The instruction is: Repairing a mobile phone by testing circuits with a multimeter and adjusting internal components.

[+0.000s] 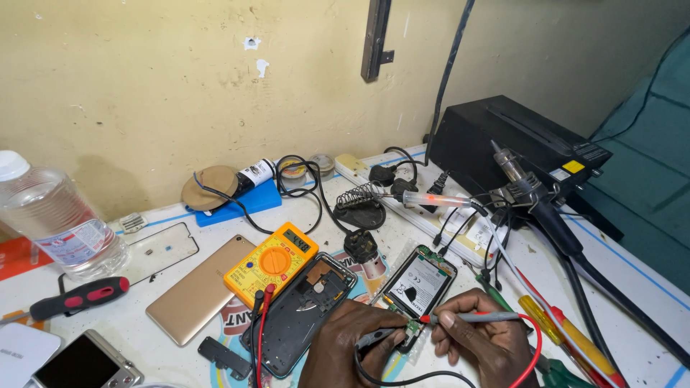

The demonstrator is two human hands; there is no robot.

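Head view, looking down at the bench. Both hands sit at six o'clock in the frame, close together. The left hand (350, 343) is curled around a black probe (379, 336), fingers closed on it, tip pointing toward three o'clock. The right hand (483, 343) pinches a red probe (471, 317), fingers closed on its shaft, tip pointing toward nine o'clock. The two tips come in from opposite sides and meet at the bottom end of the opened phone (419, 286).

That phone is the thing to watch. It lies just above the hands, at twelve o'clock from the knuckles, its long axis tilted from about seven o'clock up to one o'clock. Its lower end with the small green board (412, 328) sits right between the two hands; I cannot tell whether the tips actually touch the board. Neither hand is clearly nearer: the left sits just at eight o'clock from that end, the right just at four o'clock.

At ten o'clock from the left hand lies a dark phone frame (302, 310), touching or just beside the hand. Beyond it, farther toward ten o'clock, the yellow multimeter (272, 263), with red and black leads running down from it. A gold phone back (198, 289) lies at nine o'clock from the meter. A soldering iron (435, 199) rests at twelve o'clock from the phone, well apart from the hands.
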